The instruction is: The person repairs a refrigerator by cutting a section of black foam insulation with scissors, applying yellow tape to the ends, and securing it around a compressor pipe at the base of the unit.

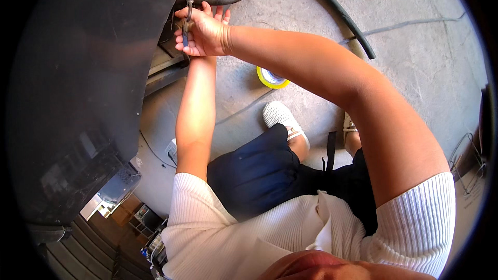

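The narrow metal piece [185,36], bluish along its length, is at the far left, against the dark opening beside the big dark panel [93,67]. We judge it light, stiff and perhaps slippery, not fragile; its lower shank looks the better place to hold, clear of the metal link [190,10] above.

Our right hand [208,32] has its grip curled around this piece, thumb above, fingertips below. Our left hand [220,12] is largely hidden behind it; a few fingers show near the dark hose [223,0], and we cannot tell whether that grip is pinching anything. The hose looks bendable, firm rather than floppy.

On the left, the panel edge and the metal frame [165,76] crowd our knuckles and could scrape them. Room opens to the right, over the concrete floor [295,15], with the tape roll [268,81] nearer us and the loose dark tube [337,14] farther right.
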The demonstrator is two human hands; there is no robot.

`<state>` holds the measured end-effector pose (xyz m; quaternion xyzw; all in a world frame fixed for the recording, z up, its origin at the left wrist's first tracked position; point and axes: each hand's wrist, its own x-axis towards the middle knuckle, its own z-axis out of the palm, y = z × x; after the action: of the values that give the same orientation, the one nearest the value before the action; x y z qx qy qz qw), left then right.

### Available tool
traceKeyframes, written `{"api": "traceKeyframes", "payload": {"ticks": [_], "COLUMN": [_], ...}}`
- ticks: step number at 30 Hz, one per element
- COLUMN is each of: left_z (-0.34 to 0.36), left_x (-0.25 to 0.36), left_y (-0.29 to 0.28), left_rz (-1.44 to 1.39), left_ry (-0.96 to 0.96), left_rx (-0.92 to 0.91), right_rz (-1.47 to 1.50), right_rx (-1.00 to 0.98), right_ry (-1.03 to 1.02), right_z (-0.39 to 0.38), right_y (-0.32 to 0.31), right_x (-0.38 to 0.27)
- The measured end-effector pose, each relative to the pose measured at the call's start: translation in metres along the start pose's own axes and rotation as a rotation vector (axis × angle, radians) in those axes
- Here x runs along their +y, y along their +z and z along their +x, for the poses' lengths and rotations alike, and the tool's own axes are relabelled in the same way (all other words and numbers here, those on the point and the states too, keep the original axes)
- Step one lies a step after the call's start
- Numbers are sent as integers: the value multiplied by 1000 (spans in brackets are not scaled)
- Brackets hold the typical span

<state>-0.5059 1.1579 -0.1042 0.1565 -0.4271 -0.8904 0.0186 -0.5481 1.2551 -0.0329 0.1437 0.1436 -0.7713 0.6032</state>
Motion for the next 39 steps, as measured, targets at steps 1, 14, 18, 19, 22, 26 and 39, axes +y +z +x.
{"api": "traceKeyframes", "payload": {"ticks": [1, 14, 18, 19, 22, 26, 39], "left_z": [5, 5, 3, 3, 4, 4, 1], "left_x": [0, -1, -4, -4, -6, -2, 2], "left_y": [2, 5, -1, -2, 8, 21, -5], "left_rz": [-40, -10, 64, 92, 1, -47, -227], "left_ry": [-14, 3, 31, 41, -5, 8, -35], "left_rx": [15, -2, -37, -46, 33, 207, -85], "right_rz": [6, 87, 92, 91, 94, 108, 156], "right_rx": [22, 119, 124, 124, 132, 147, -161], "right_ry": [-37, -229, -240, -239, -234, -196, 129], "right_z": [-1, 13, 13, 13, 13, 4, 17], "right_y": [2, 6, 5, 4, 2, 11, -1], "right_x": [-1, 18, 20, 21, 19, 20, 21]}}
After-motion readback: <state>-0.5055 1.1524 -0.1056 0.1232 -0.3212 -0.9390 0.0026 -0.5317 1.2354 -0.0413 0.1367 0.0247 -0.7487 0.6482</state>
